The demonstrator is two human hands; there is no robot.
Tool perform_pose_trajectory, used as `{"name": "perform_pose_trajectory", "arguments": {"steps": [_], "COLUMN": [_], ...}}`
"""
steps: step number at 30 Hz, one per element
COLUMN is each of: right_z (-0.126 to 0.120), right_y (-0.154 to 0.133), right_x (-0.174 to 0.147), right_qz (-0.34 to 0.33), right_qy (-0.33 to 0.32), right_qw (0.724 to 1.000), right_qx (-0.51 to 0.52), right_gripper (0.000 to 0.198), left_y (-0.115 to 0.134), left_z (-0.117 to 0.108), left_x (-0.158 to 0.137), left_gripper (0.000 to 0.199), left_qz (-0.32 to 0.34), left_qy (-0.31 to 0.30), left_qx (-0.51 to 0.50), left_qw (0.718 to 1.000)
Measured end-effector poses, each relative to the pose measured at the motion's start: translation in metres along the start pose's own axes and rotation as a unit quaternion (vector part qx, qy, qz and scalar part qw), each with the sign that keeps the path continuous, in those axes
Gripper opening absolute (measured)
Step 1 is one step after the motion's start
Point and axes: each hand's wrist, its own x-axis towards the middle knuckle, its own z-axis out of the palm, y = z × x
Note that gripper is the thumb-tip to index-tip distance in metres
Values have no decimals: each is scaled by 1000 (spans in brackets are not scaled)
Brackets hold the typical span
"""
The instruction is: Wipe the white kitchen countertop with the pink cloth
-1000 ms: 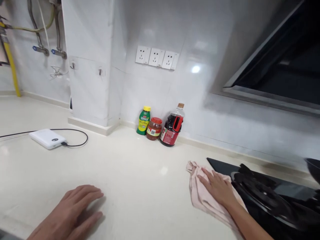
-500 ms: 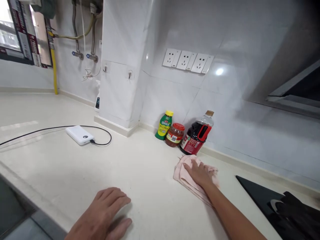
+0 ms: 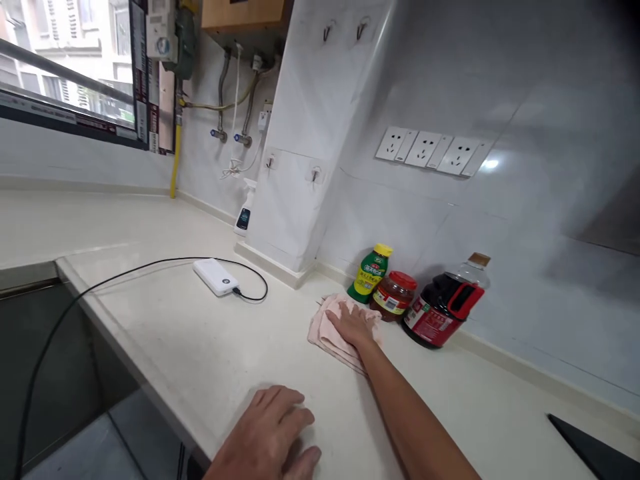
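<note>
A folded pale pink cloth [image 3: 325, 331] lies on the countertop, close in front of the green bottle. Spread over it, my right hand [image 3: 353, 325] presses the cloth against the surface, its fingers hooked lightly into the fabric. My left hand [image 3: 270, 430] rests near the counter's front edge, thumb and fingers apart, with nothing in it. Behind the cloth stand a green squeeze bottle [image 3: 369, 275] with a yellow cap and a red-lidded jar [image 3: 393, 298] of brown sauce. A large bottle of dark sauce [image 3: 443, 307] with a red handle is to their right.
A white power bank [image 3: 215, 277] with a black cable lies on the left of the counter [image 3: 165, 340]; the cable hangs over the edge. A spray bottle [image 3: 245, 210] stands behind the wall pillar [image 3: 295, 220]. The corner of a black panel [image 3: 595, 450] shows at right.
My right hand has slid the pink cloth left along the counter, from in front of the dark sauce bottle to the green bottle. The view has turned left. My left hand stays open.
</note>
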Motion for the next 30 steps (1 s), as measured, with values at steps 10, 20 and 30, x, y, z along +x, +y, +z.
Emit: {"name": "perform_pose_trajectory", "arguments": {"steps": [10, 20, 30], "right_z": [-9, -16, 50], "right_y": [-84, -10, 271], "right_x": [-72, -258, -396], "right_qz": [-254, -356, -96], "right_qy": [-55, -55, 104], "right_qw": [966, 931, 988], "right_qx": [12, 59, 65], "right_gripper": [68, 58, 49], "left_y": [3, -7, -11], "left_z": [-8, -6, -4], "left_x": [0, 0, 2], "left_gripper": [22, 29, 30], "left_qz": [-74, -125, -125], "left_qy": [101, 80, -20], "left_qx": [5, 16, 39], "left_qw": [992, 989, 991]}}
